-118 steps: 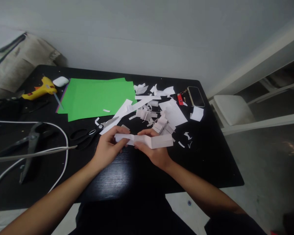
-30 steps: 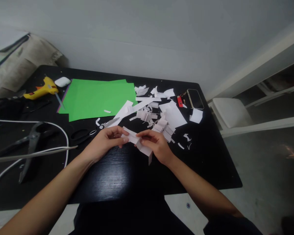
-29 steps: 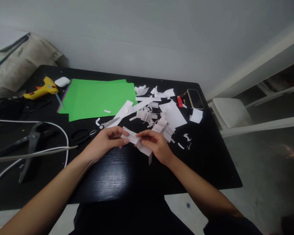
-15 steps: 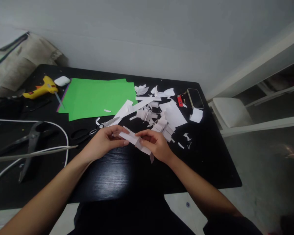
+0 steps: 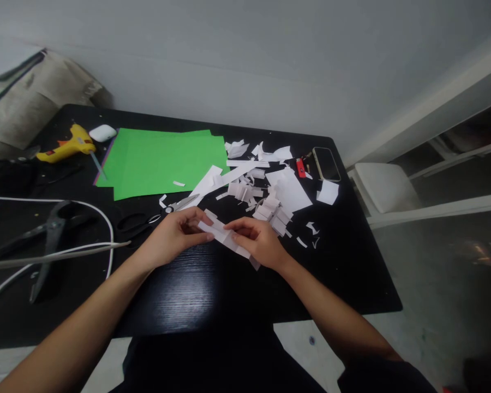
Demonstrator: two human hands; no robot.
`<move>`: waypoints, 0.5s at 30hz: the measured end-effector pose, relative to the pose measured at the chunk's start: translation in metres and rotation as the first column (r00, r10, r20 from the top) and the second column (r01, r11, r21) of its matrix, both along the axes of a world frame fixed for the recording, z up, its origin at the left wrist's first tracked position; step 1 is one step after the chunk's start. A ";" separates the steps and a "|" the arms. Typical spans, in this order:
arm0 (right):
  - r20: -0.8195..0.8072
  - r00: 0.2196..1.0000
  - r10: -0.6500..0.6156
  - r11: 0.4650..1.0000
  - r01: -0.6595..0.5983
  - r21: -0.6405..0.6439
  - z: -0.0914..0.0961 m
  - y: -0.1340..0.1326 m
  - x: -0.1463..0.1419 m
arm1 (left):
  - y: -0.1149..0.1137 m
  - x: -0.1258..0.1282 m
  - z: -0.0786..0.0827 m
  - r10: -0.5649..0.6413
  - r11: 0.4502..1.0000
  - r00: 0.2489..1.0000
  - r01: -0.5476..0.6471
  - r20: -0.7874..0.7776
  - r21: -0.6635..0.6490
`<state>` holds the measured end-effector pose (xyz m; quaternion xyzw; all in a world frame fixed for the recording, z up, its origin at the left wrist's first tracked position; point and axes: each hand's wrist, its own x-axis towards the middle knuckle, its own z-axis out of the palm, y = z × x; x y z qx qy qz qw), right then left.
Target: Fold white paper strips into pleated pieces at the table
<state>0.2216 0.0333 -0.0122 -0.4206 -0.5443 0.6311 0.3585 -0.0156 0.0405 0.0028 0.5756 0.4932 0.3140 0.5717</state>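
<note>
A creased strip of white paper (image 5: 223, 236) is stretched between my two hands above the front half of the black table. My left hand (image 5: 179, 232) pinches its left end between thumb and fingers. Toward the other end, the thumb and fingertips of my right hand (image 5: 258, 240) close on the paper at a fold. The strip's lower right end hangs down past my right fingers. Just beyond my right hand lie folded paper pieces (image 5: 272, 212). Black-handled scissors (image 5: 141, 221) rest beside my left hand, partly hidden behind it.
Green sheets (image 5: 163, 164) cover the table's back left, next to a yellow glue gun (image 5: 71, 146). White scraps and a paper sheet (image 5: 290, 188) lie centre right, near a red lighter (image 5: 300, 168) and a phone (image 5: 326, 164). A white cable (image 5: 102, 213) loops at left, by a large dark tool (image 5: 51, 240).
The creased strip lies slightly flatter between my hands, its fold opened a little and its hanging right end shifted. Both hands keep their hold. The view has shifted slightly.
</note>
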 end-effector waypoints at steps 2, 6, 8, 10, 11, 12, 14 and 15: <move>0.012 1.000 -0.002 1.000 0.003 -0.003 0.000 0.000 -0.001 | 0.000 0.001 -0.001 0.024 0.999 1.000 -0.024 0.007 0.028; 0.008 0.999 -0.046 0.999 0.046 -0.027 -0.001 -0.002 -0.003 | -0.003 0.010 -0.001 0.151 0.988 0.960 -0.156 0.235 0.004; -0.003 0.995 -0.095 0.995 0.095 -0.035 0.000 -0.002 -0.004 | -0.006 0.016 -0.001 0.159 0.987 0.938 -0.147 0.307 -0.063; -0.003 0.988 -0.153 0.988 0.152 -0.030 0.001 -0.003 -0.005 | -0.010 0.022 -0.002 0.110 0.991 0.946 -0.080 0.305 -0.110; -0.004 0.984 -0.179 0.983 0.179 -0.034 0.002 -0.003 -0.006 | -0.011 0.025 -0.002 0.073 0.992 0.957 -0.041 0.280 -0.117; -0.009 0.979 -0.201 0.978 0.201 -0.051 0.003 -0.003 -0.006 | -0.013 0.027 -0.002 0.044 0.994 0.964 -0.016 0.262 -0.107; -0.032 0.975 -0.218 0.970 0.213 -0.117 0.003 -0.003 -0.007 | -0.014 0.029 -0.002 0.012 0.997 0.974 0.004 0.225 -0.075; -0.044 0.976 -0.211 0.967 0.202 -0.152 0.003 -0.003 -0.007 | -0.015 0.029 -0.002 0.013 0.998 0.977 -0.001 0.215 -0.056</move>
